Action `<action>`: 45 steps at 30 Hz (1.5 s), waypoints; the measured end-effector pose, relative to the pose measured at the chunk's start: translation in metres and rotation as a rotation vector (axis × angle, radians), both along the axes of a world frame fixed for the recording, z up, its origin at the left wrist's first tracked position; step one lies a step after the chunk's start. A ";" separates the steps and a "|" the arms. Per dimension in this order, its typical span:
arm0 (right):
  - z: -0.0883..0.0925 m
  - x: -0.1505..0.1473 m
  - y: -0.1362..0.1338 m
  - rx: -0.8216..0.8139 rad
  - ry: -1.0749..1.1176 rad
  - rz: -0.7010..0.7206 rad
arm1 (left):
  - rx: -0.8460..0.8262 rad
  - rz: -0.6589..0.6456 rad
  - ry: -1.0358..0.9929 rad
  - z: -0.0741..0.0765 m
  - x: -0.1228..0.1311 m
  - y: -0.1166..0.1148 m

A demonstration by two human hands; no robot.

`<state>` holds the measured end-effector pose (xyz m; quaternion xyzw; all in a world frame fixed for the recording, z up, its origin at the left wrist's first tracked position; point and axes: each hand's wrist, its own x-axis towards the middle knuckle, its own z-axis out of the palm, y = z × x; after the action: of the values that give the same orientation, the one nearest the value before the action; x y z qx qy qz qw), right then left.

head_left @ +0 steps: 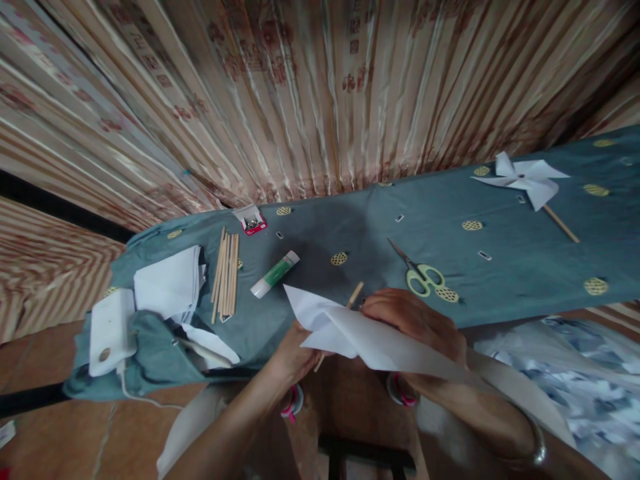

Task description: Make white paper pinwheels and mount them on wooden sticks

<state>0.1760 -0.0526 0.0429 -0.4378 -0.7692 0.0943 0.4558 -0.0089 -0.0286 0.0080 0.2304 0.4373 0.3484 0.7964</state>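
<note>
Both my hands work on a folded white paper pinwheel (360, 337) held over the near edge of the table. My left hand (290, 353) grips it from below, mostly hidden by the paper, along with a wooden stick (354, 295) whose tip pokes up behind the folds. My right hand (415, 320) is closed over the paper's centre, fingers pinched at the stick's top. A finished white pinwheel (525, 179) on a stick lies at the far right of the table.
A blue-green cloth (525, 267) covers the table. On it lie green-handled scissors (420, 273), a glue stick (275, 273), a bundle of wooden sticks (226, 273), a small packet of pins (251, 220), white paper sheets (167, 283) and a white charger (110, 330). A striped curtain (300, 100) hangs behind.
</note>
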 end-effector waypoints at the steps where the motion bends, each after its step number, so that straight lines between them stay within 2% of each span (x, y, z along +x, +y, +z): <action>1: -0.002 0.001 -0.001 0.002 0.011 -0.011 | -0.003 0.004 -0.002 0.002 0.001 0.000; 8: -0.007 0.003 0.000 -0.076 0.004 -0.043 | -0.089 0.071 0.006 0.008 0.002 -0.001; 11: -0.007 0.004 0.000 -0.107 -0.014 -0.029 | -0.093 0.053 0.014 0.008 0.002 -0.002; 19: -0.002 0.001 0.002 0.006 0.028 0.004 | -0.094 0.029 0.045 0.008 0.001 -0.004; 31: 0.009 -0.001 0.004 0.014 0.012 -0.002 | -0.058 -0.042 0.066 0.003 -0.002 -0.007; 39: 0.005 -0.001 0.004 0.072 0.063 0.031 | 0.036 -0.083 0.093 -0.006 -0.006 -0.011; 42: 0.007 -0.002 0.004 0.067 0.072 0.035 | 0.011 -0.069 0.101 -0.001 -0.005 -0.010; 45: 0.009 -0.002 0.003 0.056 0.070 0.039 | -0.020 -0.052 0.106 0.010 -0.003 -0.008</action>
<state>0.1744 -0.0493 0.0521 -0.4065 -0.7634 0.0969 0.4925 -0.0120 -0.0362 0.0177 0.2520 0.4761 0.3107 0.7832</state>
